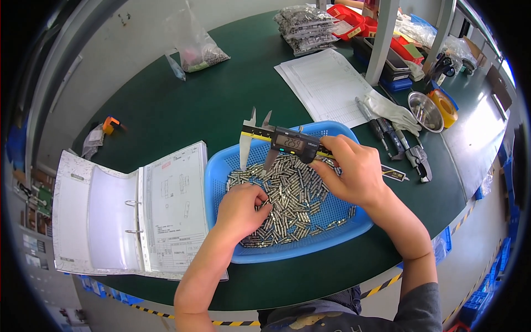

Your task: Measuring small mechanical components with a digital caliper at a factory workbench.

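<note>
My right hand (354, 174) grips a digital caliper (290, 144) by its slider body, holding it above a blue perforated plastic basket (218, 166). The caliper's jaws point down and stand apart with nothing between them. My left hand (240, 210) reaches into the basket and pinches one small metal pin out of the heap of silver pins (293, 196) that fills it. The two hands are about a hand's width apart over the basket.
An open ring binder (133, 213) with drawings lies left of the basket. Paper sheets (326, 83), a white glove (390, 110), more calipers (404, 149), a steel bowl (423, 110), tape, bagged parts (307, 25) and red and blue bins crowd the far right of the green table.
</note>
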Demonstrator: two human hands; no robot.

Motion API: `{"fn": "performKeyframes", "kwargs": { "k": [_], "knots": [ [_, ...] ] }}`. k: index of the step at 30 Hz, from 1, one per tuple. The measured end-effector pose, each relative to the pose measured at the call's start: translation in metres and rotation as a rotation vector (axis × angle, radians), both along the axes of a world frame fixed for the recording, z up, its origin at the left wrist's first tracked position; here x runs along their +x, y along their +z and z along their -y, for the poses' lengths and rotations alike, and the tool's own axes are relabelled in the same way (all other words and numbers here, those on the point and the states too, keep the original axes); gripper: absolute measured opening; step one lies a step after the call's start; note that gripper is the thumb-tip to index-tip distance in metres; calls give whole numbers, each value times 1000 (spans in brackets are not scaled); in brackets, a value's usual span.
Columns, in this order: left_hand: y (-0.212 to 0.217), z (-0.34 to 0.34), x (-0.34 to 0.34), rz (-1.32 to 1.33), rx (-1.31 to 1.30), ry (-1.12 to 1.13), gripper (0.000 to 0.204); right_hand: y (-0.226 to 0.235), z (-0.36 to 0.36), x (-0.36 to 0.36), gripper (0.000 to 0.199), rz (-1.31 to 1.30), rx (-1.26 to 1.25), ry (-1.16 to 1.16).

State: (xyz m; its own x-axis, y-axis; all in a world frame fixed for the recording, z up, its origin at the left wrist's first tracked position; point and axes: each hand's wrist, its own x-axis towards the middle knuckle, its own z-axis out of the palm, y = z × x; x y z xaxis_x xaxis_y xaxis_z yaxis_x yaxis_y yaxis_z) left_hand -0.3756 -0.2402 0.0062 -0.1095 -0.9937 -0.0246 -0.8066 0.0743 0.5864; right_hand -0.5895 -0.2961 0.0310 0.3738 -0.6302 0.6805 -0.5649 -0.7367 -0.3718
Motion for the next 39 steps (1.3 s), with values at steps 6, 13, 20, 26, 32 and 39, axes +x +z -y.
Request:
{"fn": "performKeyframes", "kwargs": {
  "k": [6, 13, 20, 26, 32, 39],
  "knots": [
    [0, 7, -4, 163, 172, -68, 12, 0, -1, -1, 29, -24, 14, -19],
    [5, 1, -2, -326, 10, 18, 8, 0, -1, -2, 30, 17, -5, -2],
    [11, -10, 5, -848, -142, 111, 8, 2, -2, -3, 31, 14, -12, 4],
    [13, -10, 11, -1042, -122, 84, 12, 3, -2, -1, 30, 3, -14, 11],
    [11, -9, 9, -885, -354, 122, 19, 4, -1, -1, 31, -27, -40, 27],
    [10, -9, 6, -909, -414, 114, 33, 3, -2, 1, 30, -51, 1, 13]
  ]
}}
